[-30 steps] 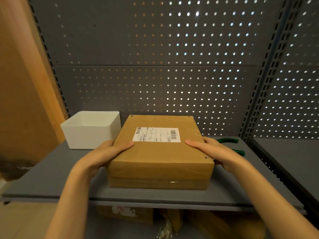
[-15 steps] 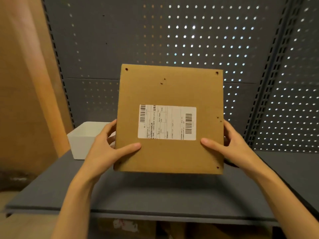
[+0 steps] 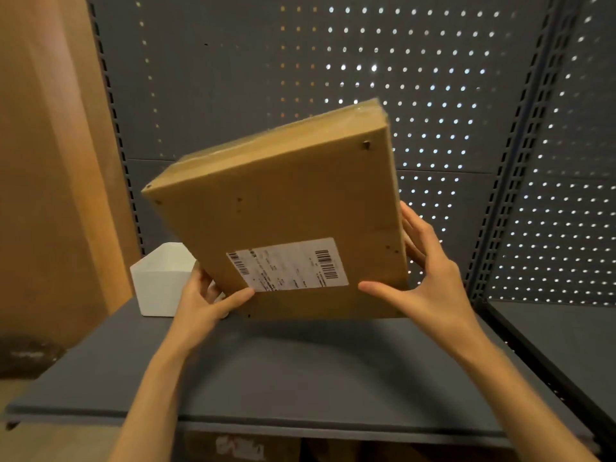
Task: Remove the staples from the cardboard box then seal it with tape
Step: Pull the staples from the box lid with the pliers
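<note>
The cardboard box [image 3: 283, 208] is held in the air above the grey shelf [image 3: 300, 371], tilted, its shipping label [image 3: 288, 265] facing the camera. The left hand [image 3: 203, 301] grips the lower left corner, thumb on the front face. The right hand [image 3: 423, 278] grips the right edge, thumb near the label. A white bin [image 3: 156, 281] stands on the shelf, behind the left hand.

Both hands, left hand [image 3: 203, 295] and right hand [image 3: 423, 278], hold the tilted cardboard box [image 3: 283, 215] above the shelf [image 3: 300, 378].
</note>
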Motion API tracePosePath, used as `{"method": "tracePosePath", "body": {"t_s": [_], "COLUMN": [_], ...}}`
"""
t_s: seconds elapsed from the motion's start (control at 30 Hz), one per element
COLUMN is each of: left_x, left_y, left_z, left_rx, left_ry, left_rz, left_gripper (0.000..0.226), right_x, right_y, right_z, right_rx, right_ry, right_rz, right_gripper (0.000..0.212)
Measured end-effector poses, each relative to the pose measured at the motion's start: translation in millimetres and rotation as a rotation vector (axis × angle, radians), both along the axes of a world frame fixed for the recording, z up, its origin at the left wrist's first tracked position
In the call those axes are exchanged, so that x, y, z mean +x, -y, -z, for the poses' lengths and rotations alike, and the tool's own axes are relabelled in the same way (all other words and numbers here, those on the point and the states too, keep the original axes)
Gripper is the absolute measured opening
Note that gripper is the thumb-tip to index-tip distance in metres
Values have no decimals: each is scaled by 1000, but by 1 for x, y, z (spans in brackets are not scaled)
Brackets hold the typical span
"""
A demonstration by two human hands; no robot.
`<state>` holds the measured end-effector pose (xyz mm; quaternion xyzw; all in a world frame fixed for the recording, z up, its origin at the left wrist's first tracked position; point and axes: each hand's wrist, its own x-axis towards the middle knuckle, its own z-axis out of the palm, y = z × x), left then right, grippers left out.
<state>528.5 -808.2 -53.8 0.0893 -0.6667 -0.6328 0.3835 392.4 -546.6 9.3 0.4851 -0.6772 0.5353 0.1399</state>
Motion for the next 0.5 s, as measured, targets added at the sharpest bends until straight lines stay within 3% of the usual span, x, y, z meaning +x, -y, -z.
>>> {"method": "tracePosePath", "body": {"t_s": [0.23, 0.5], "left_x": [-12, -6], "left_y": [7, 6], "left_z": [12, -11], "left_rx": [154, 31], "left_ry": [-58, -46], "left_rz": [45, 59], "left_gripper": [80, 65], "right_x": [13, 0], "right_y": [2, 0], "right_z": [-13, -26], "right_rx": [66, 5], "right_ry": [-202, 29], "right_rz": [82, 53], "right_gripper": [105, 94]}}
